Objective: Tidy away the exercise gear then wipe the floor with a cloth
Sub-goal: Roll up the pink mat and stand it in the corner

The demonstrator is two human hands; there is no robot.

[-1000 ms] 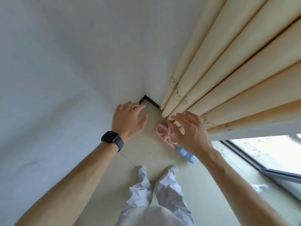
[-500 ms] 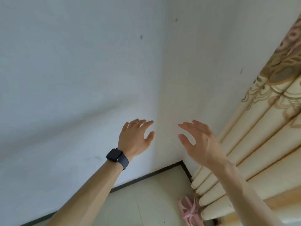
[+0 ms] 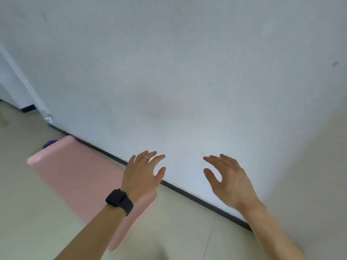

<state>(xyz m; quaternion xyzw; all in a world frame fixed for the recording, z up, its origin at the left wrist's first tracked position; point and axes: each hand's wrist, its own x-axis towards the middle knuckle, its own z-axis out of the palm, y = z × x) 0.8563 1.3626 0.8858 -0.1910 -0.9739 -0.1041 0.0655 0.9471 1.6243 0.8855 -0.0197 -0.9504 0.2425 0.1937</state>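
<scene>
A pink exercise mat point(image 3: 78, 177) lies flat on the pale floor along the wall's dark skirting, at the left. Behind its far corner a small purple object point(image 3: 49, 143) peeks out. My left hand point(image 3: 143, 175), with a dark watch on the wrist and a ring, hovers over the mat's right end, fingers spread and holding nothing. My right hand point(image 3: 228, 181) is raised in front of the white wall, fingers relaxed and apart, also holding nothing.
A white wall point(image 3: 187, 81) fills most of the view, with a black skirting board point(image 3: 197, 199) at its foot. A white door frame edge point(image 3: 28, 91) stands at the far left. Pale floor point(image 3: 178, 231) stretches below my arms.
The view has swung left from the curtain corner to a wall stretch with the pink mat. The curtain and pink gear on the floor are out of view. Both hands stay open.
</scene>
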